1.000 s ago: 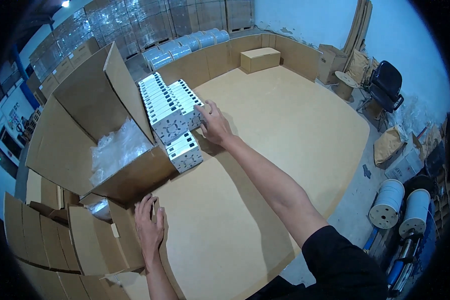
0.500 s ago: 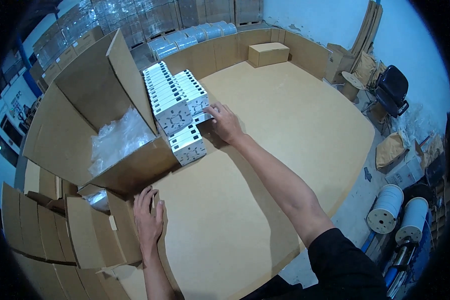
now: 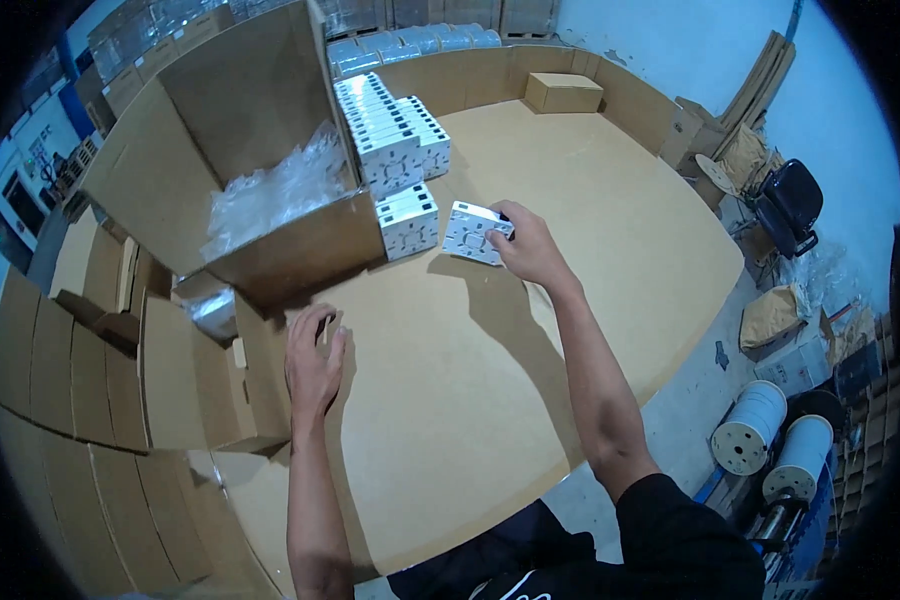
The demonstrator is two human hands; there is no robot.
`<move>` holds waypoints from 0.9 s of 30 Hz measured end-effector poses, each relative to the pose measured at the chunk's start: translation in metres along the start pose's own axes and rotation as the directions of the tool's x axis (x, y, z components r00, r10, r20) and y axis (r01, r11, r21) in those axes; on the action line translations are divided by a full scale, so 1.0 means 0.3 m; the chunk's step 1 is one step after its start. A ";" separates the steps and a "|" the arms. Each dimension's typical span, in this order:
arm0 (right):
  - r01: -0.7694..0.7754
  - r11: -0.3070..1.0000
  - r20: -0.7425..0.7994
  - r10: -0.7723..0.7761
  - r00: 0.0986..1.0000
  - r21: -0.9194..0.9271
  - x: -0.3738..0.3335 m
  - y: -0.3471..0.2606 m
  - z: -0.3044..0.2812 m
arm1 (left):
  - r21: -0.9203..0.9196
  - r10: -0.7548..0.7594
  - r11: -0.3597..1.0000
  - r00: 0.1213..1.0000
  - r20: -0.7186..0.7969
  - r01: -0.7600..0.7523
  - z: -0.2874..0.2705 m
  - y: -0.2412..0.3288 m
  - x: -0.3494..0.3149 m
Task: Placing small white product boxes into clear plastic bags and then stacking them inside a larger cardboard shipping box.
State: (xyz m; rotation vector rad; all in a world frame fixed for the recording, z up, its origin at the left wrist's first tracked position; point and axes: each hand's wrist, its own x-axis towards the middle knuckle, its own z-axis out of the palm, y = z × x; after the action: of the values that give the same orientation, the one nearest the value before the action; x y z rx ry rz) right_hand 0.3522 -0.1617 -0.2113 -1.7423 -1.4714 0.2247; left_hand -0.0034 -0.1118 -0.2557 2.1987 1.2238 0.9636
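A small white box with a dark printed pattern (image 3: 470, 236) is pinched between the thumb and fingers of my right hand (image 3: 526, 246), a little above the table. Several similar white boxes are stacked (image 3: 390, 160) to its left, against the large open carton (image 3: 295, 238). My left hand (image 3: 313, 362) is near the table's left side, fingers loosely bent and apart from the thumb, holding nothing. Right beside it stands a smaller open cardboard box (image 3: 255, 390) with a silvery plastic-wrapped item (image 3: 212, 314) at its far end.
Crumpled clear plastic (image 3: 280, 190) lies in the large carton. A closed brown box (image 3: 564, 93) sits at the table's (image 3: 590, 220) far end, by a cardboard border (image 3: 470, 72). Folded cartons (image 3: 70, 390) stand at left. Cable spools (image 3: 750, 428) and a black chair (image 3: 788, 205) are on the right.
My right hand has drawn one white box away from the stack, toward me and to the right. My left hand stays beside the smaller box. The view has shifted.
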 end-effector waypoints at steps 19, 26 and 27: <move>0.212 0.941 0.222 -0.273 0.936 0.265 -0.156 -0.375 0.347 | -0.747 -0.325 0.572 0.929 0.174 0.340 -0.025 -0.041 0.011; 0.165 0.907 0.199 -0.257 0.946 0.388 -0.166 -0.374 0.382 | -0.729 -0.334 0.630 0.941 0.057 0.268 -0.013 -0.037 0.021; 0.098 0.888 0.184 -0.200 0.962 0.450 -0.171 -0.369 0.391 | -0.723 -0.353 0.621 0.932 0.085 0.301 -0.013 -0.026 0.022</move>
State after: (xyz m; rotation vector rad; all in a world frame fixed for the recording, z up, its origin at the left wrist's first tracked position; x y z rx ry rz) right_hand 0.1841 -0.1550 -0.2306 -1.2627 -1.5638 0.6402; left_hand -0.0081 -0.1019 -0.2560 1.2625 0.9712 1.1172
